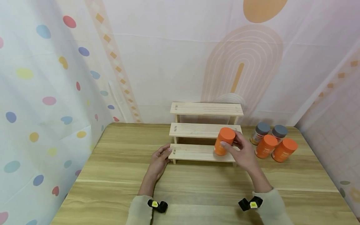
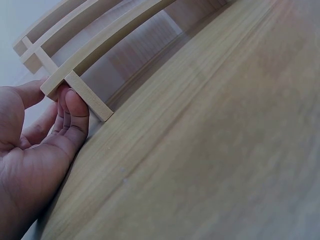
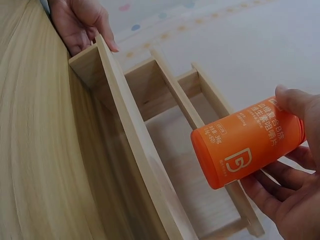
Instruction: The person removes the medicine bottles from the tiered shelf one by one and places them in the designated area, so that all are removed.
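Observation:
A three-tier wooden step shelf point(image 1: 194, 152) stands on the table. My left hand point(image 1: 158, 162) grips the left end of its lowest board; in the left wrist view the thumb and fingers point(image 2: 75, 107) are around the board's corner beside the front leg. My right hand point(image 1: 245, 152) holds an orange supplement bottle point(image 1: 220, 145) with an orange lid, thumb on the near side and fingers behind. In the head view the bottle overlaps the right part of the lowest board. White lettering and a large B logo show on the bottle point(image 3: 240, 145) in the right wrist view.
To the right of the shelf stand two more orange bottles point(image 1: 283, 151) and, behind them, two bottles with grey lids point(image 1: 262, 128). A patterned curtain point(image 1: 157, 62) hangs behind the table point(image 1: 118, 175) and along its sides.

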A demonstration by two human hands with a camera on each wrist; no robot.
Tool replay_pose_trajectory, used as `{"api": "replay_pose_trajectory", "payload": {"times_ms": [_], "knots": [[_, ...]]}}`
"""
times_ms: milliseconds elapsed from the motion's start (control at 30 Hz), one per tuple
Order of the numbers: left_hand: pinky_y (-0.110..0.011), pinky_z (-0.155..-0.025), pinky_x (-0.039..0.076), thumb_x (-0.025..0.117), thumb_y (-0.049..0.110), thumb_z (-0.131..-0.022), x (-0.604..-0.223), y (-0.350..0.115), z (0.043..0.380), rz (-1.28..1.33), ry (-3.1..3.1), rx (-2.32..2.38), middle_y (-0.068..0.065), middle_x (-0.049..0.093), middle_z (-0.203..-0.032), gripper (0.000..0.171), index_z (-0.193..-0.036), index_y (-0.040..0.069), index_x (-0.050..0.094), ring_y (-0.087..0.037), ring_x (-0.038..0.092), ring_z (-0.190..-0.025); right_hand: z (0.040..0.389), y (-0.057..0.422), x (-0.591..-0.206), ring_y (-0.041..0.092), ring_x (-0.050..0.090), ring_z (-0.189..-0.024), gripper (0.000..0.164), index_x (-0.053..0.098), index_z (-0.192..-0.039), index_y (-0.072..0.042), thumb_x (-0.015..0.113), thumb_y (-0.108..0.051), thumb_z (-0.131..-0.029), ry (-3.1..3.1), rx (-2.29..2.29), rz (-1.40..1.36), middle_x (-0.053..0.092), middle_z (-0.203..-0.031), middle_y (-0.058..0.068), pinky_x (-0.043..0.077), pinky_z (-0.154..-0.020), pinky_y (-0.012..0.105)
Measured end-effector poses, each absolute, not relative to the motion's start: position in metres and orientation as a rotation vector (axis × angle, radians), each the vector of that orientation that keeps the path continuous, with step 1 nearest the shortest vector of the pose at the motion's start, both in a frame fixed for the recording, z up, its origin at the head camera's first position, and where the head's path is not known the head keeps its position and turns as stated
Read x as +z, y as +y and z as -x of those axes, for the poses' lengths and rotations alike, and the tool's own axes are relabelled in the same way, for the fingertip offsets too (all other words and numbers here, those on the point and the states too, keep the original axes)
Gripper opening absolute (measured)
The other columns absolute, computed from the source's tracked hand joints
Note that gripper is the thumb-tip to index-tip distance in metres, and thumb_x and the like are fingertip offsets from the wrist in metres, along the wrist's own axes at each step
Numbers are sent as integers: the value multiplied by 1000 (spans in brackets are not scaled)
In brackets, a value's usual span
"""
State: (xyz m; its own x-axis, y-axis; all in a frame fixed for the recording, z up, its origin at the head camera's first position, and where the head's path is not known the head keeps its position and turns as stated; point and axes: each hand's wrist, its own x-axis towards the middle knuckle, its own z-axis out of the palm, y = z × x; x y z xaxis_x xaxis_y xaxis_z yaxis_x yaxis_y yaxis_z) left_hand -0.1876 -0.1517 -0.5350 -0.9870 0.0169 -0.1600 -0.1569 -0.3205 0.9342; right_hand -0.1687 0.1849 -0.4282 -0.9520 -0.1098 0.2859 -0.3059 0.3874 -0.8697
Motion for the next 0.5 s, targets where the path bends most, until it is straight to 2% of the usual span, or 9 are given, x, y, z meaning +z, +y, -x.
{"api": "replay_pose_trajectory", "payload": {"times_ms": [167,500], "knots": [[-24,-77,52,57,11,-105,-535,-152,187,183,1765,2462,0,66,-117,41,-144,0,51,-11,64,-99,166,199,-430,-9,58,-110,52,56,-145,-9,73,-22,-97,-2460,1589,-315,65,-132,16,47,-95,9],[-24,-77,52,59,12,-105,-535,-152,187,192,1762,2458,-2,65,-117,42,-145,1,51,-11,63,-100,160,226,-434,-13,56,-109,52,55,-146,-8,72,-22,-98,-2474,1525,-231,64,-132,14,47,-94,8]]}}
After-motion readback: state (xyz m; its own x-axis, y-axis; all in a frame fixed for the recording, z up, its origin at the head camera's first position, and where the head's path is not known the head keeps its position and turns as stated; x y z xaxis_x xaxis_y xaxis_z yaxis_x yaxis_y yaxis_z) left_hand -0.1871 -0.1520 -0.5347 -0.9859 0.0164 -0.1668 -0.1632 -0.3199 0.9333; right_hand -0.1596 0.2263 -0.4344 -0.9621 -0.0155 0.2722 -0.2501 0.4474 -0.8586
